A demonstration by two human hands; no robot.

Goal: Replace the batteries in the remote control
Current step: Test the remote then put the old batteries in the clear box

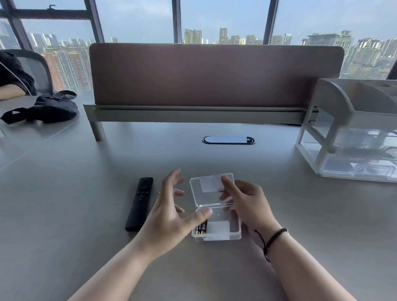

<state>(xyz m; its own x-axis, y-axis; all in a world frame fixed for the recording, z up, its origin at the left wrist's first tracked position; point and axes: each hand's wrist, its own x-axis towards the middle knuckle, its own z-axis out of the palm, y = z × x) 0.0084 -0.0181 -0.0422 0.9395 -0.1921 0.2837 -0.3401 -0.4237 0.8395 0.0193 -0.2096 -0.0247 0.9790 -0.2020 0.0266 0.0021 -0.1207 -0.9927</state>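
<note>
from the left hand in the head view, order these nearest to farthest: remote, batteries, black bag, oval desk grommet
1. batteries: in the clear box, just under the left hand thumb
2. remote: on the desk, left of the hand
3. oval desk grommet: ahead, mid-desk
4. black bag: far left

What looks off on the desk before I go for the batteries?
Nothing stands out. The clear box sits flat, its lid held up by the right hand; the batteries lie inside, and the remote lies intact beside it.
</note>
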